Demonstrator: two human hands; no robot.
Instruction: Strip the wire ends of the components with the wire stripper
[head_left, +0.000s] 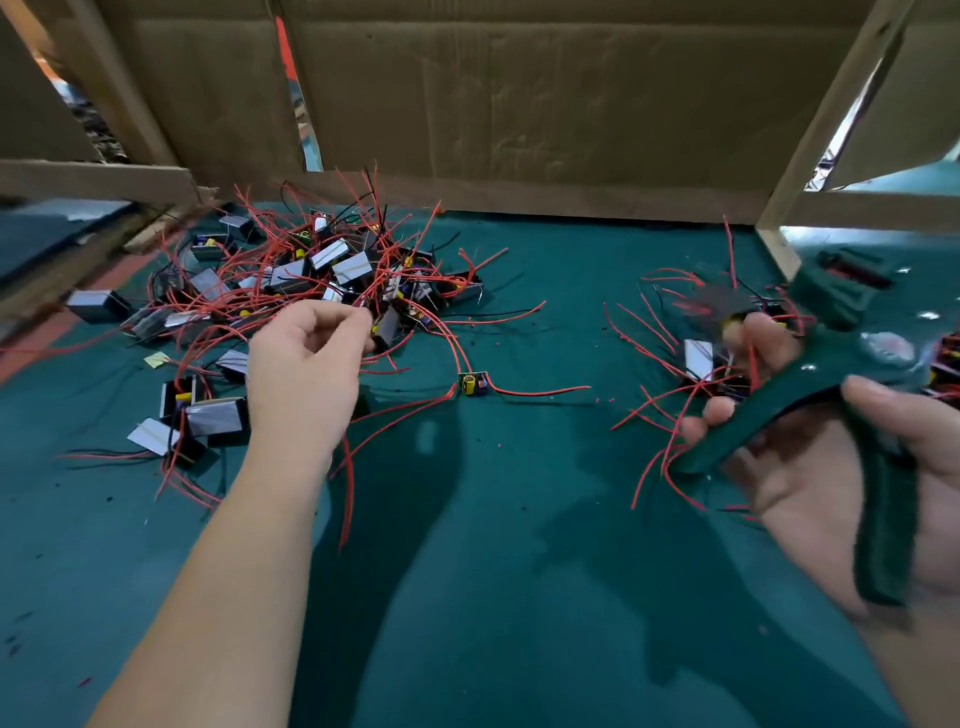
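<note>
One wide-angle view from the person's head faces forward and down, close over the green desk (519, 519). The left hand (306, 374) and right hand (810, 488) reach in from the lower edge, and a cardboard wall (519, 104) closes the top.

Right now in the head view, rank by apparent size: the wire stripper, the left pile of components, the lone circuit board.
1. left pile of components
2. wire stripper, though nearness enlarges it
3. lone circuit board, clearly smallest
</note>
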